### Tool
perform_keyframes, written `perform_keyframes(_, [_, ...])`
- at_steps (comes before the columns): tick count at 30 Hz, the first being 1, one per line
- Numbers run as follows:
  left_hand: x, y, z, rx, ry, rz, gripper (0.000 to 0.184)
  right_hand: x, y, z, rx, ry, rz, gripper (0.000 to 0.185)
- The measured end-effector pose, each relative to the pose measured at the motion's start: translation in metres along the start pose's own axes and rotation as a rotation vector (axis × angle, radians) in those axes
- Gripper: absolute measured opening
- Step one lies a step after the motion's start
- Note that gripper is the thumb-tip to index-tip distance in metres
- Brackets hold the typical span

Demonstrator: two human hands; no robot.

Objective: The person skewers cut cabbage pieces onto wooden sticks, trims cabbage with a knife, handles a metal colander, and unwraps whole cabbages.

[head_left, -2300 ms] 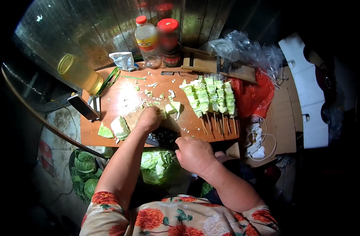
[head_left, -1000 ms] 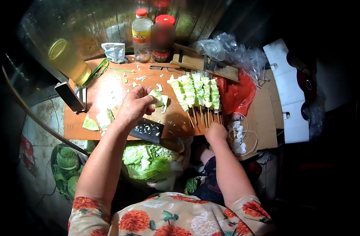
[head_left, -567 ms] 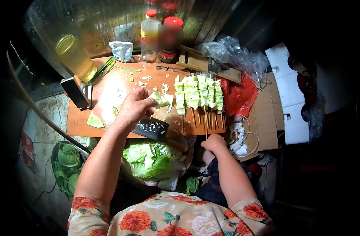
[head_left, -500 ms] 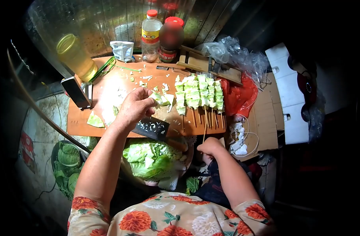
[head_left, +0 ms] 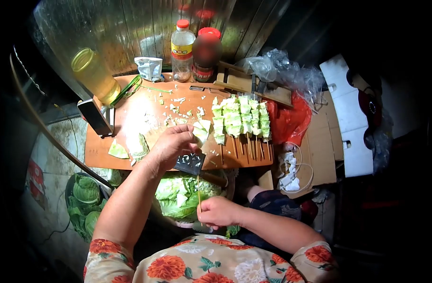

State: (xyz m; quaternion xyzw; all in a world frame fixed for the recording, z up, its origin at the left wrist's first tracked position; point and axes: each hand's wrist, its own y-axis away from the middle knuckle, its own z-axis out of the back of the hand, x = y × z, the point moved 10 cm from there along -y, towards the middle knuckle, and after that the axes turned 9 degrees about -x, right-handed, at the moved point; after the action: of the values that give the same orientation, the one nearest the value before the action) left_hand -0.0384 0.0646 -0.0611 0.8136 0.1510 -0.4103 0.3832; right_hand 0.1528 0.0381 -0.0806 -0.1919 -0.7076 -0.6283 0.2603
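Observation:
Over the near edge of the wooden table, my left hand [head_left: 179, 145] is closed on cabbage pieces [head_left: 203, 131] that stick out past its fingertips. My right hand [head_left: 219, 211] is lower, in front of my body, its fingers closed round a thin wooden skewer [head_left: 199, 191]. The skewer stands nearly upright, tip up, apart from the cabbage pieces. Partly hidden by my left hand, a cleaver [head_left: 190, 162] with bits of cabbage on its blade lies at the table edge. Below it is a heap of cabbage leaves [head_left: 178, 195]. Several finished cabbage skewers [head_left: 242, 115] lie side by side to the right.
On the table [head_left: 154, 101] are cabbage scraps, a propped phone [head_left: 95, 118], a yellowish jar [head_left: 95, 78], a red-capped bottle [head_left: 182, 52] and a red-lidded jar [head_left: 204, 73]. A red plastic bag [head_left: 294, 118] lies at right. Whole cabbages [head_left: 86, 189] sit at lower left.
My right hand has moved left and toward my body, bringing the skewer from beside the finished skewers to below my left hand. My left hand has shifted slightly right and down with the cabbage.

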Motion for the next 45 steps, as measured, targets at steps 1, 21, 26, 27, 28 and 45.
perform_keyframes(1, [-0.006,0.003,-0.006,0.028,0.070,-0.024,0.012,0.012,-0.002,0.003,-0.013,0.093,0.078,0.018])
perform_keyframes(21, [-0.061,-0.009,0.083,-0.408,0.368,-0.346,0.038,0.112,0.004,0.114,-0.752,0.006,0.661,0.019])
perform_keyframes(26, [-0.057,-0.008,0.081,-0.448,0.370,-0.299,0.037,0.127,0.014,0.095,-0.736,0.145,0.752,0.018])
perform_keyframes(27, [-0.058,-0.009,0.079,-0.417,0.397,-0.309,0.036,0.125,0.012,0.094,-0.734,0.145,0.752,0.018])
perform_keyframes(28, [-0.058,-0.010,0.078,-0.387,0.425,-0.320,0.035,0.120,0.008,0.097,-0.727,0.093,0.735,0.018])
perform_keyframes(45, [-0.068,-0.004,0.069,-0.348,0.283,-0.406,0.037,0.123,0.006,0.092,-0.680,0.061,0.805,0.018])
